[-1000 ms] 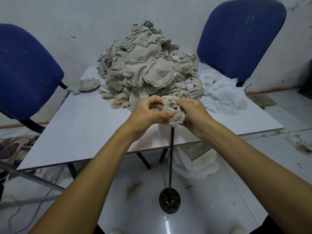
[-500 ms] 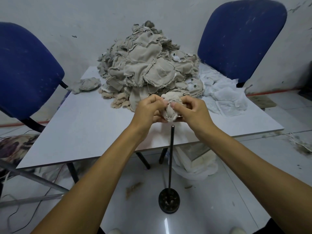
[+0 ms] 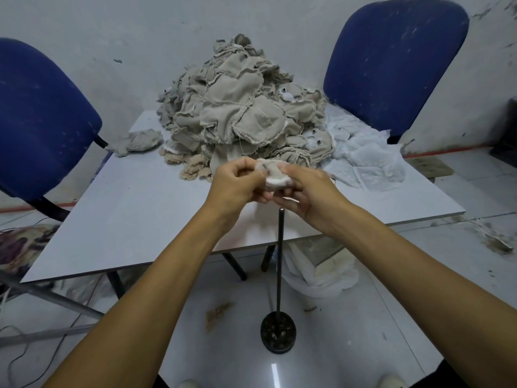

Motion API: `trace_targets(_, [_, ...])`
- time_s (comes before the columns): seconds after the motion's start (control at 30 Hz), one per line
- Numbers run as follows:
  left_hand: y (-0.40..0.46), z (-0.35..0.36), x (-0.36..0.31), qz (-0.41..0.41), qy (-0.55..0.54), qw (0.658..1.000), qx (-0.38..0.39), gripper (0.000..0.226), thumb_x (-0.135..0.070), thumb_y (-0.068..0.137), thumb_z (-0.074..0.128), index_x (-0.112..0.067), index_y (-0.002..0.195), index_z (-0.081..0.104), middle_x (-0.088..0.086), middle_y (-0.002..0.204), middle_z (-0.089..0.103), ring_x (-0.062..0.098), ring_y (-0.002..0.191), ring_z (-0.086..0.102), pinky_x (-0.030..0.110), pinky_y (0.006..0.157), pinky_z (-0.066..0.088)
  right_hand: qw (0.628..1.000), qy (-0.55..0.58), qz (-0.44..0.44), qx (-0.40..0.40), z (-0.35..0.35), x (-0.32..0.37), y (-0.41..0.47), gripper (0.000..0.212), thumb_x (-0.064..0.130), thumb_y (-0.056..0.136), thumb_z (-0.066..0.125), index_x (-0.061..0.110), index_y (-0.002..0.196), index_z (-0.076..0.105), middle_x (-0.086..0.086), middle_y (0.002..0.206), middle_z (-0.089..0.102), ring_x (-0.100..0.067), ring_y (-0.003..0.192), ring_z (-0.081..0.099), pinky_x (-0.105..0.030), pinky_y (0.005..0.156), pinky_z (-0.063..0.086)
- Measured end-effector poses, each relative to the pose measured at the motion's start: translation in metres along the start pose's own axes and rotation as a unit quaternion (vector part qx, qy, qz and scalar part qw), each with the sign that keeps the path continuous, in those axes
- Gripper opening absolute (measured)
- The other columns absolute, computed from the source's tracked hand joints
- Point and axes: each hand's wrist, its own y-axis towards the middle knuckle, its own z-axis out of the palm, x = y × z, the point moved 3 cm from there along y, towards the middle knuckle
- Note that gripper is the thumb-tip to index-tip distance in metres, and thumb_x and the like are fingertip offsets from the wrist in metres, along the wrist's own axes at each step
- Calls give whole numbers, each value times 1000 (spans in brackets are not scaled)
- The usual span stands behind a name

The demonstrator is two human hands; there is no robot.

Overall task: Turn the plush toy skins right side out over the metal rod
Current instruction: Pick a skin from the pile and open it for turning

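Skin: small plush skin (image 3: 275,177) bunched between my hands, above the worktop (image 3: 140,208) edge; white fleece showing
Fingers: left hand (image 3: 237,186) and right hand (image 3: 307,191) both pinch it
Rod: metal rod (image 3: 280,261) upright, tip at 6 o'clock, just below the skin; right hand nearer
Pile: unturned skins (image 3: 240,107) heaped at 12 o'clock

Bare forearms without sleeves, bare hands (image 3: 275,189), pale shoe tips (image 3: 188,383) below.

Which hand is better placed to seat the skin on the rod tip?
Probably the right hand: it grips the plush skin nearly straight above the metal rod tip. The left hand also grips it, but sits off to the side.
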Motion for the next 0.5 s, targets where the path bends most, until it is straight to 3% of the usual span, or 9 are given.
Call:
trace_targets(0.1, [2,-3,1,-21,-34,999,-27,20,8,92,52,-5,77,55,3,55,63,15,42,55,22,44,47,998,-21,-12,64,0,1,-3,16,21,83,72,9,92,77,-12,87,73,-17,80,70,-29,78,59])
trace_targets(0.2, [3,2,8,-51,-29,997,-44,21,8,90,53,-6,75,55,3,52,62,13,41,54,21,43,46,992,-106,-43,52,-4,-2,-7,47,27,68,84,3,106,68,-31,104,67,-27,93,69,-37,88,58])
trace_targets(0.27, [3,4,11,-61,-33,996,-51,19,7,89,54,-6,76,56,3,53,64,13,42,56,21,44,48,978,-184,-94,22,-5,0,-9,44,33,69,84,7,102,70,-35,100,64,-32,86,68,-50,91,57])
trace_targets(0.37, [-1,8,14,-64,-35,997,-32,16,7,89,54,-6,80,57,2,56,66,15,47,62,21,50,52,934,-309,-174,-35,-6,1,-11,33,38,76,78,10,91,70,-23,80,69,-40,77,67,-55,78,55])
trace_targets(0.5, [-10,14,14,-46,-41,998,3,13,4,89,56,-7,82,56,9,70,71,25,64,71,26,57,56,914,-329,-211,-112,-10,1,-9,28,39,80,70,13,74,64,6,54,63,-9,53,62,-41,62,55])
